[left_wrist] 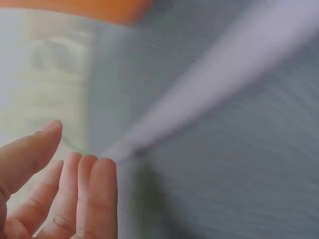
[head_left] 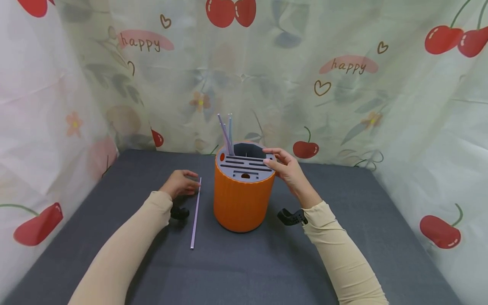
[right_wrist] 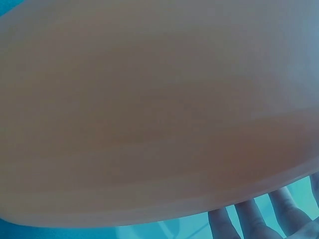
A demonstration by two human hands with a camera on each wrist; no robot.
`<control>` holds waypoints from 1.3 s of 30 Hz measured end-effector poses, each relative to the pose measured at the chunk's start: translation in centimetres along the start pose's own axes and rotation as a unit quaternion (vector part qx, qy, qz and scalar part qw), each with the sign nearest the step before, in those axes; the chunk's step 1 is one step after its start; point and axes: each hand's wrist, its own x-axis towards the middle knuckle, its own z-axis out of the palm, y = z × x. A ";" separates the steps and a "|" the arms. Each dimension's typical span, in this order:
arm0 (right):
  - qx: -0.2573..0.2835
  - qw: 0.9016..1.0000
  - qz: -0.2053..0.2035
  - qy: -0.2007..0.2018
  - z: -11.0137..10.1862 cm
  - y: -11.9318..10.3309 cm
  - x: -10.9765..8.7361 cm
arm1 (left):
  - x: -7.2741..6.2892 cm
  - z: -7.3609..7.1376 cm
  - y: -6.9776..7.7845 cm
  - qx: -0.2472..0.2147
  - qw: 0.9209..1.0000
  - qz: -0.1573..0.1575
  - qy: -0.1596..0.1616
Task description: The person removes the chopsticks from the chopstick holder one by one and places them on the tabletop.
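Note:
An orange knife block (head_left: 244,203), round with a grey slotted top, stands upright in the head view. My right hand (head_left: 287,169) grips its right rim, the thumb over the grey top; in the right wrist view fingers (right_wrist: 254,219) show past the orange side. A thin lilac stick (head_left: 195,216) lies on the table left of the block. By its far end is my left hand (head_left: 182,184), palm down. In the left wrist view its fingers (left_wrist: 102,199) are nearly straight, thumb apart, fingertips close beside the blurred stick (left_wrist: 199,89).
Several thin lilac and bluish sticks (head_left: 230,135) stand up from the block's back left opening. The dark grey cloth-covered table (head_left: 244,275) is bounded at the back and sides by a cherry-print curtain (head_left: 244,76). A black strap (head_left: 291,217) is on the right wrist.

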 end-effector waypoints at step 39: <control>-0.001 1.000 -0.008 -0.002 0.0 0.2 0.0 | -8.2 3.4 12.6 -0.106 0.943 0.315 -0.031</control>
